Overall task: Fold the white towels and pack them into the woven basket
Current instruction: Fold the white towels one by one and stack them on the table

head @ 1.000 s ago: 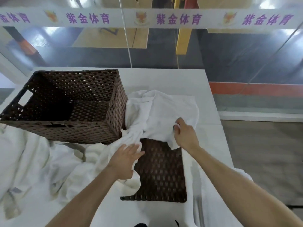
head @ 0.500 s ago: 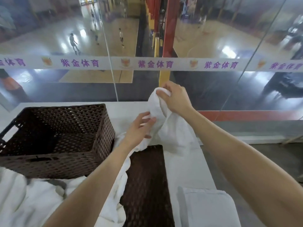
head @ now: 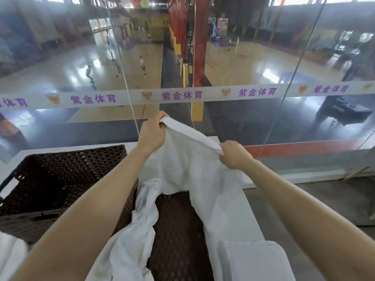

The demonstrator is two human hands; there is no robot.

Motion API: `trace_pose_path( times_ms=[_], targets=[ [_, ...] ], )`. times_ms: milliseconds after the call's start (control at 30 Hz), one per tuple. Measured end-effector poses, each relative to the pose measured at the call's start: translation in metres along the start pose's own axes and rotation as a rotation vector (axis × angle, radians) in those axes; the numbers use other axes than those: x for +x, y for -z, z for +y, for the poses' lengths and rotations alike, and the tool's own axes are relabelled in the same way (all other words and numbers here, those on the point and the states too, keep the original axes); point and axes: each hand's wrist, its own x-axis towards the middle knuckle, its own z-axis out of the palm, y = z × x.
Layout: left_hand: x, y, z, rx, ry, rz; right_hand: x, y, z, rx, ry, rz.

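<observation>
Both forearms reach forward and upward over the table (head: 248, 201), bare to the elbow.

Left hand (head: 151, 134): raised higher than the right, back of the hand toward the camera. Its fingers are curled tight round the top corner of a white towel (head: 182, 169).

Right hand (head: 233, 157): lower and to the right, closed in a fist on the same hem, knuckles up. Neither hand shows any slack or open fingers.

The hem runs taut between the two hands, sloping down from left to right. The rest of the towel hangs below it. The lower part is bunched and trails across a flat woven panel (head: 178, 230) lying on the table. It cannot be told whether the twisted cloth nearest the camera is the same towel.

The basket (head: 60, 179) stands on the table at the left, open side up. The left forearm crosses above its right near corner. The towel is just beside the basket, outside it.

A folded towel (head: 255, 260) lies at the near right, just beside the panel. More white cloth (head: 10, 252) shows at the lower left edge, in front of the basket.
</observation>
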Motion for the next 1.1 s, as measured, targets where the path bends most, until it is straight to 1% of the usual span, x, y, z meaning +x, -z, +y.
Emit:
trace_pose_path(
  times_ms=[33, 100, 200, 233, 267, 333, 367, 400, 500, 567, 600, 700, 767, 800, 867, 933, 967, 1033, 1100],
  targets=[
    [0.004, 0.000, 0.000, -0.024, -0.011, -0.014, 0.000, -0.007, 0.009, -0.002, -0.012, -0.021],
    [0.013, 0.008, -0.007, 0.063, -0.038, -0.128, 0.003, -0.014, 0.026, -0.011, -0.021, -0.063],
    [0.033, 0.021, -0.024, 0.593, -0.093, -0.467, 0.011, -0.007, 0.052, -0.102, -0.051, -0.097],
    [0.040, 0.021, -0.032, 0.738, -0.090, -0.537, 0.016, -0.003, 0.059, -0.164, -0.054, -0.082],
    [0.045, 0.020, -0.037, 0.851, -0.064, -0.552, 0.024, 0.001, 0.065, -0.216, -0.057, -0.039],
    [0.060, 0.012, -0.047, 1.016, -0.058, -0.465, 0.043, 0.011, 0.069, -0.248, -0.084, 0.066],
    [0.071, 0.008, -0.050, 1.055, -0.068, -0.396, 0.053, 0.019, 0.067, -0.250, -0.104, 0.103],
    [0.081, 0.007, -0.048, 1.034, -0.052, -0.320, 0.064, 0.028, 0.066, -0.255, -0.127, 0.131],
    [0.123, 0.016, -0.029, 0.817, 0.040, -0.145, 0.092, 0.079, 0.067, -0.273, -0.200, 0.260],
    [0.151, 0.035, -0.003, 0.631, 0.045, 0.004, 0.106, 0.126, 0.073, -0.192, -0.223, 0.407],
    [0.161, 0.046, 0.012, 0.537, 0.023, 0.077, 0.109, 0.149, 0.075, -0.128, -0.220, 0.496],
    [0.185, 0.076, 0.056, 0.319, -0.117, 0.325, 0.111, 0.209, 0.079, 0.067, -0.217, 0.758],
    [0.188, 0.092, 0.081, 0.211, -0.191, 0.461, 0.106, 0.229, 0.080, 0.199, -0.198, 0.896],
    [0.185, 0.097, 0.088, 0.159, -0.237, 0.503, 0.100, 0.233, 0.081, 0.285, -0.182, 0.936],
    [0.177, 0.102, 0.087, 0.104, -0.331, 0.542, 0.085, 0.229, 0.084, 0.405, -0.159, 0.956],
    [0.154, 0.098, 0.074, 0.161, -0.380, 0.562, 0.061, 0.207, 0.088, 0.404, -0.157, 0.927],
    [0.137, 0.094, 0.064, 0.215, -0.365, 0.559, 0.045, 0.190, 0.091, 0.386, -0.150, 0.919],
    [0.092, 0.074, 0.036, 0.356, -0.272, 0.508, 0.007, 0.141, 0.096, 0.382, -0.109, 0.900],
    [0.033, 0.044, -0.002, 0.486, -0.194, 0.412, -0.030, 0.074, 0.108, 0.433, -0.092, 0.808]
  ],
)
